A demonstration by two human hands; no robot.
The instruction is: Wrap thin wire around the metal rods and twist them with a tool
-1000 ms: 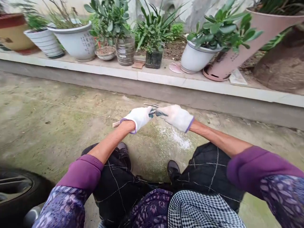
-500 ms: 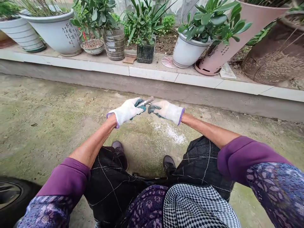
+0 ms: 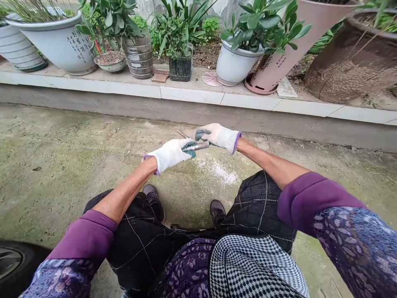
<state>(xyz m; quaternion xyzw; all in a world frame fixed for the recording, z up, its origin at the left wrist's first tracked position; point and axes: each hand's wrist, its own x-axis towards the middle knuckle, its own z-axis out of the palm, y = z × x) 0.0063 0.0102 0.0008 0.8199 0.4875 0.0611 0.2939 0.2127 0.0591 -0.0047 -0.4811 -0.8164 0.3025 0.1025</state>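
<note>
My left hand, in a white knit glove with a dark green palm, is closed around a silver rod whose blunt greyish end points right. My right hand, gloved the same way, has its fingers curled in just above and beyond that end. A thin, light brown stick sticks out to the left from the right fingers, which appear closed on it. The glove hides the rest of the stick. Below both hands, white powder or fine crumbs lie scattered on the concrete ground.
A low tiled ledge runs across ahead, bearing potted plants, among them a white pot, a pink pot and a large brown pot. At lower left is a wheel. My shoes stand on the mossy concrete.
My right hand has risen slightly relative to the left and now sits beyond the rod. The left hand has come lower and a little right. The thin stick now shows left of the right hand.
</note>
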